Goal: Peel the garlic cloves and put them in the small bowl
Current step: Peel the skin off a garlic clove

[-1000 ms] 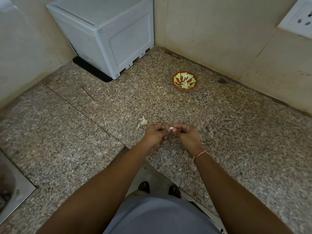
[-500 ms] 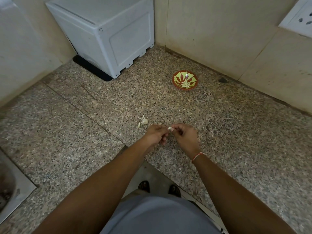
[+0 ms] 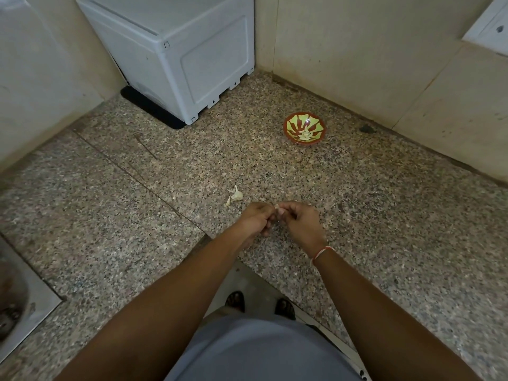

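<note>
My left hand [image 3: 257, 220] and my right hand [image 3: 298, 220] meet over the granite counter, and both pinch one small pale garlic clove [image 3: 277, 207] between their fingertips. Most of the clove is hidden by the fingers. A piece of garlic with loose skin [image 3: 236, 195] lies on the counter just left of my left hand. The small bowl [image 3: 291, 125], red-brown with a green pattern, stands farther back to the right, with pale peeled cloves [image 3: 305, 135] inside it.
A white boxy appliance [image 3: 178, 50] fills the back left corner. Tiled walls close the back and right. A steel sink [image 3: 16, 303] is set into the counter at the near left. The counter's front edge runs just below my wrists.
Both hands stay together on the clove and have shifted slightly; the fingers have closed further over it, so less of the clove shows.
</note>
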